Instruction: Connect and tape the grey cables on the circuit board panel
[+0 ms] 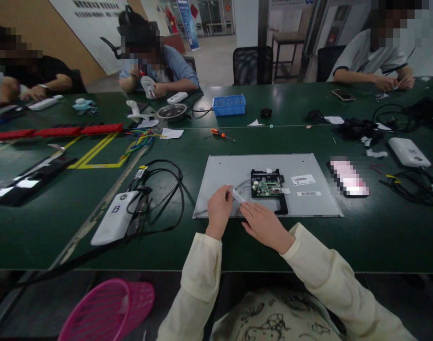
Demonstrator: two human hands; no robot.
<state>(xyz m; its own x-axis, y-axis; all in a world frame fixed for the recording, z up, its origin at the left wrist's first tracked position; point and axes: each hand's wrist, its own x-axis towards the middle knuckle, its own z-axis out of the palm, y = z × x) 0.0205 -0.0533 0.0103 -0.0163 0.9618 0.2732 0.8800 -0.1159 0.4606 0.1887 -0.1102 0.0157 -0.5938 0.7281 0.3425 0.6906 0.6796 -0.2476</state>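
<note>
A flat grey metal panel lies in front of me on the table. Fixed on it is a black plastic frame around a green circuit board, and thin grey wires run left from the board. Over the panel's left half, my left hand pinches one end of a short pale strip, perhaps tape. The fingers of my right hand close on the strip's other end. Its underside and my fingertips are partly hidden. White labels are stuck on the panel's right side.
Left of the panel lies a white power bank with looped black cables. A phone is at the right. Beyond are an orange screwdriver, a blue basket and a metal bowl. Several people sit across the table.
</note>
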